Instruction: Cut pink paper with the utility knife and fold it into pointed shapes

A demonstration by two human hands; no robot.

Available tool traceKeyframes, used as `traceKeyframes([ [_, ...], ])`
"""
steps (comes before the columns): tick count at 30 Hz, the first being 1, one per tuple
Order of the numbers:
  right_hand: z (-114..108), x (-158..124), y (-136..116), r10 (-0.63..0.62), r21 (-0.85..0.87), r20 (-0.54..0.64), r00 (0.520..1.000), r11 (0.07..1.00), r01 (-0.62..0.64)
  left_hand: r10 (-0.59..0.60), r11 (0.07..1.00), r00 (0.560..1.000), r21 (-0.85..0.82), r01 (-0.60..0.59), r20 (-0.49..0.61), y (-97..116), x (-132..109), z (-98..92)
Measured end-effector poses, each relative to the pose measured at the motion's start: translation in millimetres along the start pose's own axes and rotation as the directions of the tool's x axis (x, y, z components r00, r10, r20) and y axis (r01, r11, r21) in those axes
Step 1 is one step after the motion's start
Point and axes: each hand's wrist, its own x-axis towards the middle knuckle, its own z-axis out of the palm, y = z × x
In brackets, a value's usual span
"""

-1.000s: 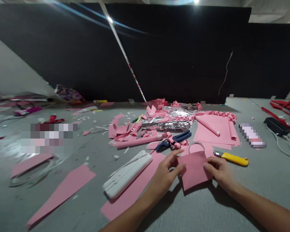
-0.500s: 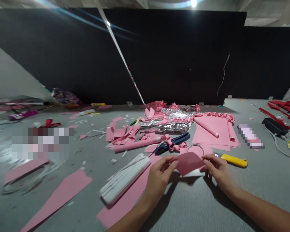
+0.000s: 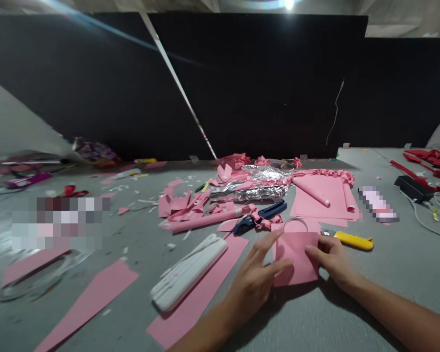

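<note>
- Your left hand [image 3: 254, 281], lower centre of the frame, lies fingers spread, its fingertips pressing the left edge of a pink sheet [image 3: 296, 258].
- Your right hand [image 3: 330, 259] pinches the sheet's right edge between thumb and fingers.
- The sheet lies flat on the grey table [image 3: 139, 234], just right of centre.
- A yellow knife [image 3: 353, 240] lies just right of the sheet; a metal ring [image 3: 295, 224] sits just above it.
- A white block [image 3: 189, 273] lies to the left, partly on a long pink strip [image 3: 201, 293].
- Pink scraps, foil [image 3: 256, 188] and blue scissors [image 3: 262, 216] clutter the middle.
</note>
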Motion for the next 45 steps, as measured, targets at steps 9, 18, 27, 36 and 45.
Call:
traceKeyframes([
  [9, 2.9, -3.1, 3.7, -0.030, -0.043, -0.011, 0.999, 0.999, 0.030, -0.700, 0.623, 0.707, -0.398, 0.673, 0.101, -3.6, 6.8, 4.5],
  [18, 5.1, -6.8, -3.4, -0.012, -0.063, 0.109, 0.994, 0.998, 0.019, -0.752, 0.463, 0.617, -0.479, 0.746, 0.233, 10.9, 14.6, 6.2],
  [27, 5.2, -6.0, -3.8, -0.029, -0.081, 0.142, 0.989, 0.996, 0.041, -0.761, 0.401, 0.589, -0.516, 0.757, 0.273, 12.9, 18.5, 4.0],
  [36, 6.0, -7.6, -2.3, -0.015, -0.093, 0.138, 0.990, 0.995, 0.028, -0.766, 0.402, 0.585, -0.510, 0.760, 0.268, 13.6, 16.4, 4.2],
  [45, 5.1, -4.6, -2.8, -0.017, -0.087, 0.130, 0.991, 0.996, 0.028, -0.764, 0.381, 0.584, -0.540, 0.751, 0.275, 10.3, 20.5, 4.3],
])
